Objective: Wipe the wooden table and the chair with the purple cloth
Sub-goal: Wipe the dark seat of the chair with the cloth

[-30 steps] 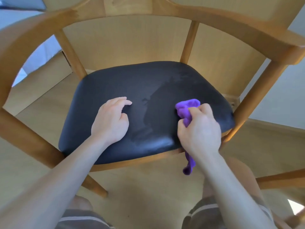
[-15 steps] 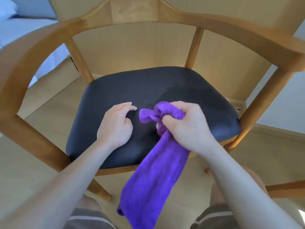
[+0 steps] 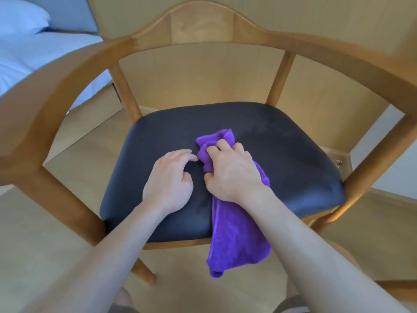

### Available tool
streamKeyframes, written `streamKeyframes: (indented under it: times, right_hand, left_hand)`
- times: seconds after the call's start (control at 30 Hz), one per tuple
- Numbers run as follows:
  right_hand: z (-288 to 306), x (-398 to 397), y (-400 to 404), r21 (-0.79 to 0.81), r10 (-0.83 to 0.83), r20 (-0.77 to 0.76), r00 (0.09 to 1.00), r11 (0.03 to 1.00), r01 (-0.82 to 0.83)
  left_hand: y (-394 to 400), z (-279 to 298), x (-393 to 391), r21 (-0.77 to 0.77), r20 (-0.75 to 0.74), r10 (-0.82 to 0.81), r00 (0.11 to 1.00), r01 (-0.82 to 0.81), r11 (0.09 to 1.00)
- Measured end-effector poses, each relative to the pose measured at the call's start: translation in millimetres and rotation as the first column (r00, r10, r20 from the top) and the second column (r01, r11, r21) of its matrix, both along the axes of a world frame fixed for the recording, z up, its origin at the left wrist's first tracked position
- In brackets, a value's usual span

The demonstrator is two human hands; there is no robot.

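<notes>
The purple cloth [image 3: 234, 224] lies on the black seat [image 3: 282, 159] of the chair [image 3: 200, 26], its bunched upper end near the middle of the seat and its long tail trailing over the seat's front edge to hang toward the floor. The right hand [image 3: 234, 175] grips the bunched end, fingers curled into the folds and pressing them down onto the seat. Just left of the cloth, the left hand [image 3: 171, 179] rests on the seat with loosely bent fingers, holding nothing; one fingertip looks to be touching the cloth's edge, though the fold there makes that hard to be sure of.

The step in hand appears to be wiping the seat. To do it well, the cloth would be better gathered into a flatter pad, so more of it meets the seat and the hanging tail does not drag over the floor. Long overlapping strokes from the back of the seat toward its front edge, with even pressure, should cover the corners near the rear spindles [image 3: 126, 91]. The left hand can steady the chair while the right one sweeps.

Behind the chair and to its left a bed [image 3: 33, 50] with pale bedding shows. The wooden table is not in view.
</notes>
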State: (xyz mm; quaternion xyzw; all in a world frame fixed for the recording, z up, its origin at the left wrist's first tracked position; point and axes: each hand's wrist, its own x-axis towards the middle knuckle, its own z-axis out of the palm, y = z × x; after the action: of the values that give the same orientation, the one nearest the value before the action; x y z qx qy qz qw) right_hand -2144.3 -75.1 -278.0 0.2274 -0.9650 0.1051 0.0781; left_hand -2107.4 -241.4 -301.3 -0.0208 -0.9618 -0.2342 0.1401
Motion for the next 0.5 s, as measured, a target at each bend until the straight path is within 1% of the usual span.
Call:
streamKeyframes:
  times: [0.1,0.17,0.2,0.23,0.27,0.3,0.33,0.4,0.43,0.47,0.5]
  right_hand:
    - [12,4,9,-0.05,0.136,0.066,0.989,0.99,-0.133]
    - [18,11,24,-0.107,0.245,0.161,0.956,0.967,-0.23]
    - [21,13,33,-0.159,0.272,0.218,0.937,0.957,-0.241]
    - [23,11,42,-0.229,0.271,0.263,0.926,0.95,-0.213]
    - [24,6,49,-0.313,0.247,0.278,0.928,0.937,-0.155]
    - [24,-2,55,-0.394,0.192,0.243,0.951,0.915,-0.084]
    - [24,-13,58,-0.47,0.103,0.171,0.98,0.883,-0.011]
    - [24,-36,57,-0.623,-0.104,0.069,0.992,0.772,0.124]
    - [23,-47,53,-0.676,-0.181,0.079,0.98,0.713,0.187]
    - [21,-56,47,-0.678,-0.232,0.119,0.966,0.692,0.249]
    - [16,-65,40,-0.595,-0.259,0.153,0.954,0.746,0.298]
  left_hand:
    - [-1,0,0,0.002,0.001,-0.013,1.0,0.013,1.0]
    - [0,0,0,0.005,-0.002,-0.01,1.0,0.01,1.0]
    - [0,-1,0,0.006,0.004,-0.003,1.0,0.003,1.0]
    - [1,-1,0,0.009,0.011,0.007,1.0,-0.007,1.0]
    - [1,-1,0,0.012,0.019,0.017,1.0,-0.018,1.0]
    - [2,-2,1,0.014,0.026,0.024,0.999,-0.024,1.0]
    - [2,-1,1,0.012,0.031,0.023,0.999,-0.024,1.0]
    - [3,0,0,-0.006,0.052,0.009,0.999,-0.009,1.0]
    - [3,1,-1,-0.019,0.074,0.001,0.997,0.0,1.0]
    - [3,2,-1,-0.033,0.096,-0.007,0.995,0.01,0.999]
    - [4,2,-2,-0.045,0.113,-0.015,0.993,0.021,0.999]
